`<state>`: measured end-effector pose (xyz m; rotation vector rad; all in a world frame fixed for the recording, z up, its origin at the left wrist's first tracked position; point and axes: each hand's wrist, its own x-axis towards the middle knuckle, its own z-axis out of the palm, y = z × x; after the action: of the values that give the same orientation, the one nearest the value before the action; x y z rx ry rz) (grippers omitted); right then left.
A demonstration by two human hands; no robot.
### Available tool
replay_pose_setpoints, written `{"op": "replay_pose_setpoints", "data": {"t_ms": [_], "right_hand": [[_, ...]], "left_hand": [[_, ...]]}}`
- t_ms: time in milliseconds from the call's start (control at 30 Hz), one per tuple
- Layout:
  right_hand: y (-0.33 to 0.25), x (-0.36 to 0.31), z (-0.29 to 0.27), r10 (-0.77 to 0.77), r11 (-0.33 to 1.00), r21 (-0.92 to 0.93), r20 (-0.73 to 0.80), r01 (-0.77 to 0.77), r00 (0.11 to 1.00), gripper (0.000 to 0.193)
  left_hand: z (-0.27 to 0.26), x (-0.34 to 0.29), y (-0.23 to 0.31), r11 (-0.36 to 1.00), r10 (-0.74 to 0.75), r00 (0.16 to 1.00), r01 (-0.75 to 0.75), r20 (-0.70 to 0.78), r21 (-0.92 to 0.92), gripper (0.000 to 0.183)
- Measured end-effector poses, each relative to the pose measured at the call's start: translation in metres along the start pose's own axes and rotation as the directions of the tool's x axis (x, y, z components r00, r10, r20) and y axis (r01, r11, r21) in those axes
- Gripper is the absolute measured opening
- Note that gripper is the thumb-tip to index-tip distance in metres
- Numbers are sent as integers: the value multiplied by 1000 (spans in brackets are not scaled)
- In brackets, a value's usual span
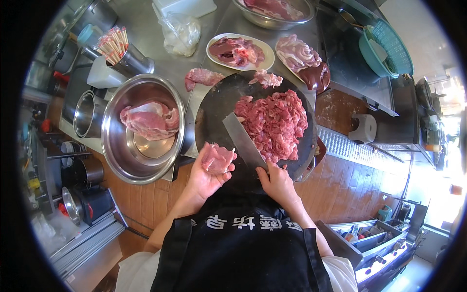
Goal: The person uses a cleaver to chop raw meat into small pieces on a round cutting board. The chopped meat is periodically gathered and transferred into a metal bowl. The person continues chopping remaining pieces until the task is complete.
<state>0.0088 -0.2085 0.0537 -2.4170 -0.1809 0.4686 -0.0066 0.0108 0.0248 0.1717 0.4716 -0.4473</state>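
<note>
A piece of raw meat (pixel 217 159) lies in the upturned left hand (pixel 200 179), its fingers curled around it, near the edge of a round dark chopping block (pixel 211 109). The right hand (pixel 280 184) is closed on a cleaver (pixel 243 140), its blade beside a heap of sliced meat (pixel 273 124) on the block. Leftward, a steel bowl (pixel 114 151) holds a larger cut (pixel 150 119); beyond the block, an oval plate of meat (pixel 266 54) sits on the steel desk (pixel 214 22).

Reddish meat pile (pixel 275 124); silvery cleaver (pixel 243 141); white-lettered black apron (pixel 238 258).
</note>
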Motion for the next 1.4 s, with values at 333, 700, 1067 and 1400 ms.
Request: {"op": "replay_pose_setpoints", "data": {"t_ms": [333, 700, 1067, 1400], "right_hand": [[-1, 0, -1, 8, 1000, -30, 16, -8, 1000, 29], [1, 0, 1, 3, 1000, -11, 7, -3, 1000, 29], [2, 0, 1, 0, 1000, 2, 8, 0, 1000, 29], [2, 0, 1, -7, 1000, -6, -5, 7, 1000, 29]], "left_hand": [[31, -16, 7, 709, 260, 957, -279, 128, 648, 47], [35, -15, 3, -594, 328, 701, -369, 634, 715, 42], [16, 3, 16, -519, 445, 757, -217, 478, 827, 33], [27, -14, 9, -329, 347, 909, -113, 232, 938, 39]]}}
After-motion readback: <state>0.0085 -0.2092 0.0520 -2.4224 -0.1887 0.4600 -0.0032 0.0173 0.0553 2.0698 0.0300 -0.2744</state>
